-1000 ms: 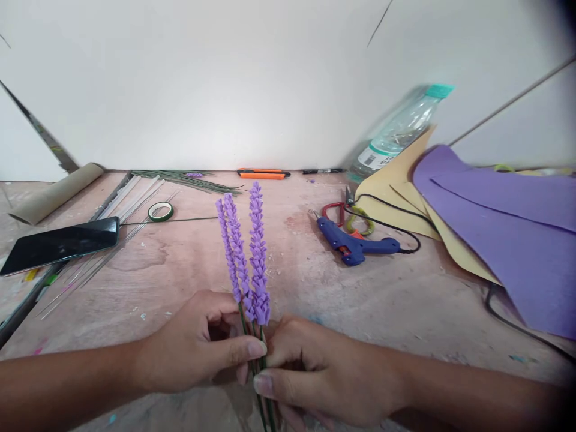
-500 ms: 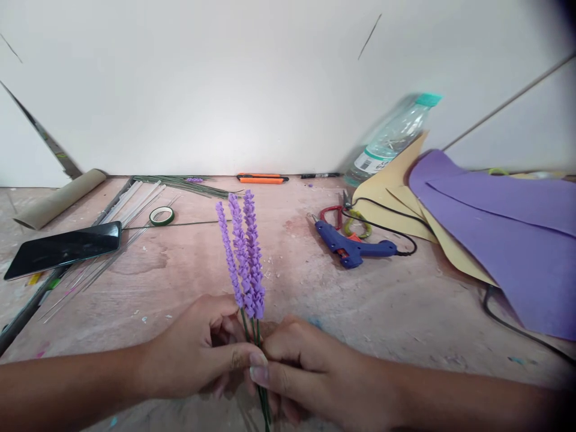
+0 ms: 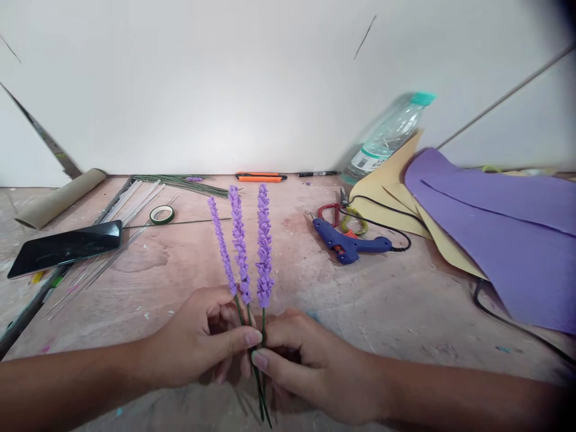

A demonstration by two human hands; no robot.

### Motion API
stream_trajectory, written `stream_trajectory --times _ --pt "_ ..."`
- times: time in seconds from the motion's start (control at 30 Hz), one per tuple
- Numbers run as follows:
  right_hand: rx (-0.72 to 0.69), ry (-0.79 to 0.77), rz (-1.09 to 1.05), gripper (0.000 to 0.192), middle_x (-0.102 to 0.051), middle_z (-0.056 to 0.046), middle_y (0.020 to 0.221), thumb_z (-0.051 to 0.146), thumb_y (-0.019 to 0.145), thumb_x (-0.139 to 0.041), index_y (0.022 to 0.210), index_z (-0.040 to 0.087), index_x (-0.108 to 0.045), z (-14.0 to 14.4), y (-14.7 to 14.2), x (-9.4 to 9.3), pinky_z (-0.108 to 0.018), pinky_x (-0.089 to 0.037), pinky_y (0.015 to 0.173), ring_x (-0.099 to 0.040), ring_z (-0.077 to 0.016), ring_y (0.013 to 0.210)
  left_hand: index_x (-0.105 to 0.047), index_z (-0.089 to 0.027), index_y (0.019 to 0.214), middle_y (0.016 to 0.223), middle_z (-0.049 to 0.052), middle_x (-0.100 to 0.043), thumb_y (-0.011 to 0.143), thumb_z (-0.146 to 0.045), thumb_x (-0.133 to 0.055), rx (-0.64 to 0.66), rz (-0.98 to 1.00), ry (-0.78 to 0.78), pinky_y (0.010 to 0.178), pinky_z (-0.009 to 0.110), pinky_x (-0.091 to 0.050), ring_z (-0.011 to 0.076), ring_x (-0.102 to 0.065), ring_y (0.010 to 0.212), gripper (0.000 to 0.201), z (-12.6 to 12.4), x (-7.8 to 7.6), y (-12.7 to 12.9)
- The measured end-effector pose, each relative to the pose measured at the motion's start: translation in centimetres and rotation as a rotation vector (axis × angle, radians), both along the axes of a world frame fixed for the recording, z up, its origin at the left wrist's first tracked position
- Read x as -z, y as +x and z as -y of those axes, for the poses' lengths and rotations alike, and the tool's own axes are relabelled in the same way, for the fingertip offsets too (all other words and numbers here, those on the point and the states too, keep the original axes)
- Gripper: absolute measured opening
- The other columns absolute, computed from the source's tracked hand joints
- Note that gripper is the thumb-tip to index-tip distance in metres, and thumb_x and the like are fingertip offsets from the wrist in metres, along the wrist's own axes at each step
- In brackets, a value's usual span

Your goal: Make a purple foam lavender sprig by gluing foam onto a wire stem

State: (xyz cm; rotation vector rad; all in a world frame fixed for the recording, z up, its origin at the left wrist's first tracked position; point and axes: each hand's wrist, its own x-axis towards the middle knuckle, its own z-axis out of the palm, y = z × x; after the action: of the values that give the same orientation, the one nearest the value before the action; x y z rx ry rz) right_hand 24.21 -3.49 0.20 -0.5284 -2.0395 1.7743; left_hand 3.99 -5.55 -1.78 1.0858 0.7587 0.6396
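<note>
Three purple lavender stems stand upright between my hands over the table. My left hand [image 3: 220, 342] pinches the green wires of the left stem [image 3: 221, 243] and the middle stem [image 3: 240, 246] between thumb and fingers. My right hand [image 3: 310, 360] grips the wire of the right stem [image 3: 264, 249], its thumb just below my left thumb. Lower down, the green wires cross and their ends hang below my hands. Some fingertips of both hands are hidden behind the stems and thumbs.
A blue glue gun [image 3: 346, 239] lies at right by scissors [image 3: 330, 213], a tilted bottle [image 3: 387, 141] and purple sheets [image 3: 499, 222]. At left are a phone [image 3: 65, 247], green tape [image 3: 162, 215], glue sticks [image 3: 128, 204] and a cardboard tube [image 3: 60, 198]. An orange cutter [image 3: 261, 177] lies at the wall.
The purple heads have spread apart: the right stem has moved right, away from the other two, and the left one leans further left. Both hands have risen slightly, still holding the wires.
</note>
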Motion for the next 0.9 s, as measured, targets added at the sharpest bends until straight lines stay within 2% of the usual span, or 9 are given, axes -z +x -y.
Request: stream_trajectory --times 0.1,0.17,0.5,0.7,0.9 --pt "-0.021 -0.013 -0.035 0.051 -0.056 0.000 0.066 0.045 0.107 -0.042 0.073 0.015 -0.067 0.1 0.1 -0.1 -0.019 -0.039 0.051 -0.049 -0.0085 0.054 -0.062 -0.014 0.089 0.064 0.002 -0.067 0.087 -0.052 -0.077 0.078 0.020 -0.014 0.038 0.013 -0.040 0.0061 -0.052 0.041 0.041 -0.2 -0.4 -0.1" --pt "-0.019 -0.006 -0.032 0.049 -0.053 0.001 0.064 0.045 0.107 -0.042 0.080 0.014 -0.069 0.1 0.2 -0.1 -0.019 -0.037 0.049 -0.047 -0.0085 0.053 -0.062 -0.014 0.089 0.066 0.003 -0.068 0.087 -0.051 -0.076 0.097 0.045 -0.015 0.040 0.013 -0.043 0.0062 -0.053 0.043 0.041 -0.3 -0.5 -0.1" --pt "0.005 0.054 -0.018 0.042 -0.050 0.003 0.061 0.044 0.107 -0.046 0.082 0.016 -0.065 0.0 0.2 0.4 -0.020 -0.035 0.050 -0.045 -0.0084 0.052 -0.060 -0.014 0.085 0.066 0.004 -0.068 0.090 -0.050 -0.073 0.048 0.062 -0.010 0.040 0.014 -0.042 0.0067 -0.054 0.043 0.039 -0.4 -0.3 -0.3" --pt "0.108 0.080 0.042 0.050 -0.046 0.004 0.059 0.050 0.103 -0.053 0.065 0.018 -0.049 0.4 0.4 0.8 -0.022 -0.031 0.051 -0.041 -0.0084 0.055 -0.060 -0.014 0.086 0.062 -0.001 -0.062 0.093 -0.049 -0.070 0.022 0.062 0.029 0.036 0.013 -0.029 0.0035 -0.041 0.039 0.037 -0.2 -0.3 -0.1" --pt "0.101 0.053 0.097 0.052 -0.047 0.003 0.062 0.057 0.103 -0.050 0.071 0.016 -0.058 0.5 0.7 0.8 -0.024 -0.033 0.055 -0.042 -0.0090 0.059 -0.061 -0.014 0.084 0.062 -0.001 -0.061 0.096 -0.049 -0.066 0.036 0.034 0.077 0.037 0.013 -0.027 0.0033 -0.040 0.040 0.037 -0.3 -0.6 -0.1"
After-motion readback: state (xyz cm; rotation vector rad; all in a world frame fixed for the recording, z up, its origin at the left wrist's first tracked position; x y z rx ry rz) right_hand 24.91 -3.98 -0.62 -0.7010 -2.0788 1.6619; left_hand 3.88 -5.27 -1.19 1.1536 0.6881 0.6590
